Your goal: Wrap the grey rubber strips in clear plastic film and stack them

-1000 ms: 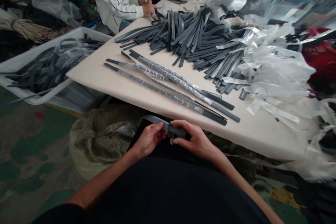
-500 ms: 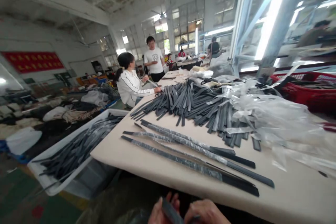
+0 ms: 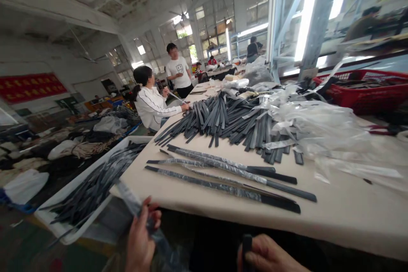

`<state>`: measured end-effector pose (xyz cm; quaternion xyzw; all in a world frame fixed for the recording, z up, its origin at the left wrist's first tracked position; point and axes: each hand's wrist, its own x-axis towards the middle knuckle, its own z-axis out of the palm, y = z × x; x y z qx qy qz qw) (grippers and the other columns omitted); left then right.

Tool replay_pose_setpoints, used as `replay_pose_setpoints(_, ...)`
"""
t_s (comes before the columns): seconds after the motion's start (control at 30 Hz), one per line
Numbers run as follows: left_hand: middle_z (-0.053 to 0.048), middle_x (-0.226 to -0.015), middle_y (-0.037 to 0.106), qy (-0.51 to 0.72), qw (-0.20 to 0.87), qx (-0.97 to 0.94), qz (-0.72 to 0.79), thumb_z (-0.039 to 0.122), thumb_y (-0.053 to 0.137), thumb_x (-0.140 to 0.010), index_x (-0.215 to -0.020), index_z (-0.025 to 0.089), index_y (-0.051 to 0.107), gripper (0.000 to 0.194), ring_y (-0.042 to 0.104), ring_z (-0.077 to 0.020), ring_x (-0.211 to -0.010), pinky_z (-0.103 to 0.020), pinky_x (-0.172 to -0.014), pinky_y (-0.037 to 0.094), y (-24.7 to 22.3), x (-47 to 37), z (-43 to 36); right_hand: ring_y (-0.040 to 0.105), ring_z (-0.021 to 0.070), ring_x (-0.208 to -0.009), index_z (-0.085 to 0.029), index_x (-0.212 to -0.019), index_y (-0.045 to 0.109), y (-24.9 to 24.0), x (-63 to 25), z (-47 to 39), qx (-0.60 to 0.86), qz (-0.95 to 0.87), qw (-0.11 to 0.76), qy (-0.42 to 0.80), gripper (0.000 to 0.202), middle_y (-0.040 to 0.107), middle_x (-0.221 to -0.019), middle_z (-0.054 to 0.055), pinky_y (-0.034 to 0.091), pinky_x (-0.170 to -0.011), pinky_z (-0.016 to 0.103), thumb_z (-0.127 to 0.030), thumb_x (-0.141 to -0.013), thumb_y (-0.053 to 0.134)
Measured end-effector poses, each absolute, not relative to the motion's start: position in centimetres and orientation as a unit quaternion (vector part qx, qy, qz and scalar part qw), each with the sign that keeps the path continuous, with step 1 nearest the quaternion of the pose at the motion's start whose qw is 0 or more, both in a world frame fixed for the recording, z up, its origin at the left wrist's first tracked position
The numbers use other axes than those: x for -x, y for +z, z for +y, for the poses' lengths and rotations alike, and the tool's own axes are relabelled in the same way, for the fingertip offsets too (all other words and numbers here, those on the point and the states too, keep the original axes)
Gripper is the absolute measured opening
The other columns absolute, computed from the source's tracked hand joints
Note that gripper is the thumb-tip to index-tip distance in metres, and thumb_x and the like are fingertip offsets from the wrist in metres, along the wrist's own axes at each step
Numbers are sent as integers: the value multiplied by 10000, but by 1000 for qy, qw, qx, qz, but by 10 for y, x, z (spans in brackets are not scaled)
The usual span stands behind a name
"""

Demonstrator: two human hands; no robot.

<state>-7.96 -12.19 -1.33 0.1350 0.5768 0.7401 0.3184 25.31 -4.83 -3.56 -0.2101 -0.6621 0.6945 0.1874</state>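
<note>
My left hand (image 3: 142, 236), at the bottom left of centre, is closed on a dark strip (image 3: 156, 238) partly wrapped in clear film, one end of which sticks up past the fingers. At the bottom right of centre my right hand (image 3: 266, 253) grips a dark end piece (image 3: 246, 248); whether it joins the strip at left is hidden. Several long, film-wrapped strips (image 3: 204, 181) lie on the cream table (image 3: 338, 221) beyond my hands. Behind them spreads a large heap of dark strips (image 3: 219, 114).
Left of the table stands a white bin (image 3: 72, 238) full of dark strips. Clear plastic film (image 3: 325, 123) is piled at right, near a red basket (image 3: 360, 97). A person in a white jacket (image 3: 153, 104) sits at the far table edge; another (image 3: 180, 72) stands behind.
My hands have moved apart, the left one up and leftward with the wrapped strip, the right one slightly right. The view has shifted a little.
</note>
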Motion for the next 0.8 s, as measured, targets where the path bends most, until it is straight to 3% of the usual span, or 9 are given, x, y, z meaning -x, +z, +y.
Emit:
replay_pose_setpoints(0.07, -22, -786, 721, 697, 406, -208, 553, 465, 830, -662, -1025, 204, 682, 471, 583, -110, -580, -205, -490, 414, -7, 35, -106, 655, 267, -1001, -180, -959, 741, -22, -249, -43, 219, -661, 237, 677, 499, 717, -1059, 96, 479, -934, 388, -615, -923, 500)
replay_pose_setpoints(0.13, -47, -781, 712, 630, 497, -278, 528, 467, 792, -717, -1018, 164, 679, 441, 580, -113, -563, -207, -485, 402, -8, -3, -93, 590, 291, -1176, -190, -959, 735, -9, -247, -32, 227, -661, 274, 660, 444, 628, -1314, 110, 409, -1044, 441, -578, -930, 520)
replay_pose_setpoints(0.27, -70, -761, 701, 488, 617, -380, 487, 497, 697, -806, -1007, 137, 682, 413, 581, -123, -538, -210, -465, 371, -16, -46, -83, 436, 291, -1366, -214, -981, 739, 12, -248, -7, 216, -630, 340, 664, 353, 453, -1516, 67, 274, -1149, 456, -516, -935, 564)
replay_pose_setpoints(0.37, -59, -709, 682, 395, 667, -416, 475, 532, 675, -812, -993, 135, 678, 436, 575, -128, -522, -212, -458, 356, -22, -56, -84, 411, 265, -1390, -230, -986, 743, 20, -249, 6, 206, -598, 405, 660, 314, 492, -1490, 43, 245, -1167, 438, -485, -946, 564)
replay_pose_setpoints(0.47, -62, -736, 688, 346, 678, -433, 482, 548, 643, -833, -990, 144, 664, 434, 580, -133, -535, -217, -469, 353, -23, -61, -86, 512, 254, -1309, -226, -1003, 745, 24, -248, 12, 182, -587, 437, 657, 295, 630, -1344, 62, 299, -1146, 447, -455, -951, 568)
replay_pose_setpoints(0.67, -40, -881, 679, 446, 583, -436, 520, 571, 654, -815, -1145, 214, 658, 486, 582, -172, -734, -260, -656, 446, -15, -71, -80, 556, 282, -1259, -201, -989, 764, 23, -237, 3, 204, -588, 437, 649, 354, 695, -1227, 99, 342, -1124, 477, -506, -915, 600)
replay_pose_setpoints(0.8, -30, -784, 653, 469, 534, -447, 543, 640, 611, -805, -986, 222, 710, 466, 549, -202, -730, -301, -691, 437, -21, -76, -69, 525, 312, -1289, -200, -989, 769, 18, -230, -7, 202, -607, 422, 643, 394, 711, -1180, 113, 371, -1098, 492, -536, -920, 576)
